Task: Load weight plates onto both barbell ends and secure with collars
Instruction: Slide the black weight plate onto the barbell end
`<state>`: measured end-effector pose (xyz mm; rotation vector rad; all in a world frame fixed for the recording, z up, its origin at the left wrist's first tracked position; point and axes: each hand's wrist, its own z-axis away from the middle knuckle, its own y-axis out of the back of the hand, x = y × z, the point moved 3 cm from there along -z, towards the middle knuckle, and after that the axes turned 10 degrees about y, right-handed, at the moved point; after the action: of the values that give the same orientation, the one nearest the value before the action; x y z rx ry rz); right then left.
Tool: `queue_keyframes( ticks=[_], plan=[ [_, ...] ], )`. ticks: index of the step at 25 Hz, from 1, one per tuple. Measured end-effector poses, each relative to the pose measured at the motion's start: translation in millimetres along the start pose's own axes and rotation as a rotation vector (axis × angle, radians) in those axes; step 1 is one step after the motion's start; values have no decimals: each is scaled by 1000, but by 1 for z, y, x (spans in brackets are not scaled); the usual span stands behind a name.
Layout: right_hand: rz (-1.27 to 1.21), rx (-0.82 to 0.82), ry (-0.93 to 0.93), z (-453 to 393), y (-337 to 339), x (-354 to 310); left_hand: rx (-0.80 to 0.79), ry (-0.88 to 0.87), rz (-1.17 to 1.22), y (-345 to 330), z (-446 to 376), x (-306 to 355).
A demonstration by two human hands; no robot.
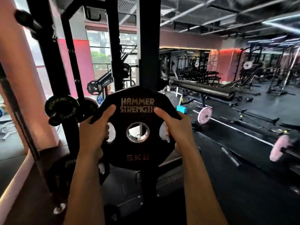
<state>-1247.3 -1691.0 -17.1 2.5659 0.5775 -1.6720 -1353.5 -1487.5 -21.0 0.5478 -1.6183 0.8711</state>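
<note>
Right now we grip the 5 kg plate [138, 125] upright, left hand [94, 130] and right hand [177, 129] curled through its side slots. The racked barbell sleeve [201, 90] lies far and right, its long axis running left to right, nearer our right hand, so the plate's hole probably has to turn to face the sleeve end.

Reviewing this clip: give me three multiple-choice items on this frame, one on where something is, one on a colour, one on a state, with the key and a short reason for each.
1. Where is the barbell with pink plates?
A. on the floor at right
B. racked overhead
C. in the person's hands

2. What colour is the held plate's body?
A. pink
B. black
C. teal

3. How is the 5 kg plate held?
A. one hand only
B. resting on the floor
C. both hands gripping its side openings

Key: 1 A, the barbell with pink plates lies on the dark floor. 2 B, the 5 kg plate is black. 3 C, the left hand and right hand curl through its openings.
</note>
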Motion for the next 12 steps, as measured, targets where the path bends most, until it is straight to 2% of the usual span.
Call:
queue_keyframes(
  ticks=[7, 12],
  plan=[
    [51, 95, 33, 3, 162, -33, -129, -2, 13, -139, 88, -21],
    [51, 148, 37, -33, 250, -42, -181, 28, 30, -234, 118, -31]
  ],
)
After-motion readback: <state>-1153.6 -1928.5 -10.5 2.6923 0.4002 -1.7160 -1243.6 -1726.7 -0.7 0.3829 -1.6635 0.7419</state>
